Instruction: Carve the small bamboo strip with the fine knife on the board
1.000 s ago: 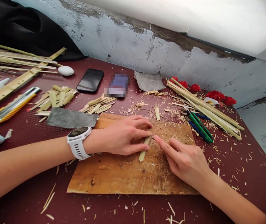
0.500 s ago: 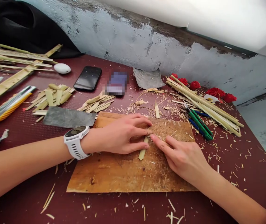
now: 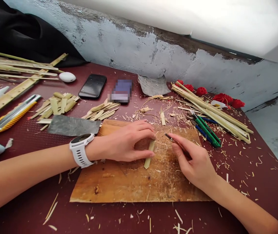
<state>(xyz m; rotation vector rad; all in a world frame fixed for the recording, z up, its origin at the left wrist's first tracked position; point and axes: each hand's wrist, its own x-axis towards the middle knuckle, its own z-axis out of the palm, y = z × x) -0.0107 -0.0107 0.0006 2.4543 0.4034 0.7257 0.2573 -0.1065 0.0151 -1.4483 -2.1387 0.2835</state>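
The left hand (image 3: 126, 143) has its grip closed on a short, pale yellow-green strip of split plant stalk (image 3: 149, 154), with a fingertip on the upper end and the thumb on the lower end, pinning it flat. The right hand (image 3: 195, 162) has its grip closed, pen-fashion, round a thin dark pointed tool (image 3: 172, 139). The tip of the tool is raised just right of the strip and does not touch it.

The strip lies near the middle of a worn brown wooden board (image 3: 129, 185), tilted slightly, and the board sits on a dark red surface (image 3: 251, 182). It looks flat, narrow and fibrous, and whether it is already scored I cannot tell.

The work seems well under way. Fine shavings cover the board. Beyond its far left corner lie two heaps of short cut stalk pieces (image 3: 56, 105) (image 3: 102, 111). A good deal appears to be left. A bundle of long uncut pale stalks (image 3: 212, 110) lies off the board's far right corner, beside a green cutter (image 3: 207, 131) and some red paper roses (image 3: 223, 97). More long strips (image 3: 14, 65) lie well off to the board's far left.
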